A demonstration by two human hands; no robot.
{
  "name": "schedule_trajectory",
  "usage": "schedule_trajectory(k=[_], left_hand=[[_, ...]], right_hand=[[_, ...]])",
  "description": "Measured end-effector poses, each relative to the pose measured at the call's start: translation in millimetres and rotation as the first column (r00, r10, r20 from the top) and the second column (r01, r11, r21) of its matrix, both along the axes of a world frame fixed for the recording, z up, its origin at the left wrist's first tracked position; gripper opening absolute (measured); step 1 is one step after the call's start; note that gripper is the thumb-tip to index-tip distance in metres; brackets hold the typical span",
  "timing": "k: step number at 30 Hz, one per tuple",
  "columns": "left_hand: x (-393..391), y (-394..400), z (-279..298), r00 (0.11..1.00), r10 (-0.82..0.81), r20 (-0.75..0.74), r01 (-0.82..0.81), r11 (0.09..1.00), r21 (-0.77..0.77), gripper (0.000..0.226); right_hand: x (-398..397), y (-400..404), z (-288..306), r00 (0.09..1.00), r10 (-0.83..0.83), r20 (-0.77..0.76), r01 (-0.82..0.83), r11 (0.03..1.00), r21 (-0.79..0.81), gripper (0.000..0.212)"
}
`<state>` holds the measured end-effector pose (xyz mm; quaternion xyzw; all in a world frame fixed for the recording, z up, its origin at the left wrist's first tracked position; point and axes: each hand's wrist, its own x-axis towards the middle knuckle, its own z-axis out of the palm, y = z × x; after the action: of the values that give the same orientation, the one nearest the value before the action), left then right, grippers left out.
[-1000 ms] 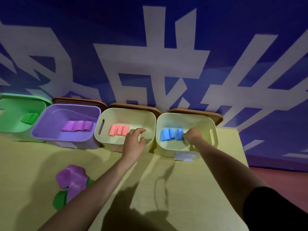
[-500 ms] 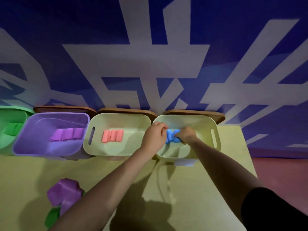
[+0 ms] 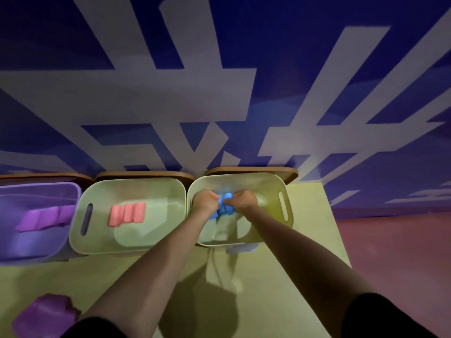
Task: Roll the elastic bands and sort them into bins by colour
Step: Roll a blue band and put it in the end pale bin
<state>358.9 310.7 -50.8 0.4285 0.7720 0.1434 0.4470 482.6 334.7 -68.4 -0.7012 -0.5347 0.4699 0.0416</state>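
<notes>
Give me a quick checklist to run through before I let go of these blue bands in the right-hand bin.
1. Left hand grips the blue rolled elastic bands: ok.
2. Right hand grips the same bands: ok.
3. Bands are inside the right-hand pale green plastic bin: ok.
4. Bands resting on the bin floor: cannot tell, image blurred.
5. Pink rolled bands alone in the middle pale green bin: ok.
6. Loose purple band on the yellow table sorted: not ok.
</notes>
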Motion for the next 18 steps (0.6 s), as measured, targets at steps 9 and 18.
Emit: schedule_trajectory(k=[9, 18], left_hand=[[5, 2, -15, 0.996, 0.085, -0.040, -0.084, 0.996, 0.024, 0.021], [4, 1, -8, 0.996, 0.085, -0.014, -0.085, 0.996, 0.032, 0.018]], right_hand=[[10, 2, 0, 0.973, -0.140, -0.185, 0.125, 0.988, -0.089, 0.026], [2, 4, 8, 0.993, -0.068, -0.091, 0.058, 0.993, -0.104, 0.034]])
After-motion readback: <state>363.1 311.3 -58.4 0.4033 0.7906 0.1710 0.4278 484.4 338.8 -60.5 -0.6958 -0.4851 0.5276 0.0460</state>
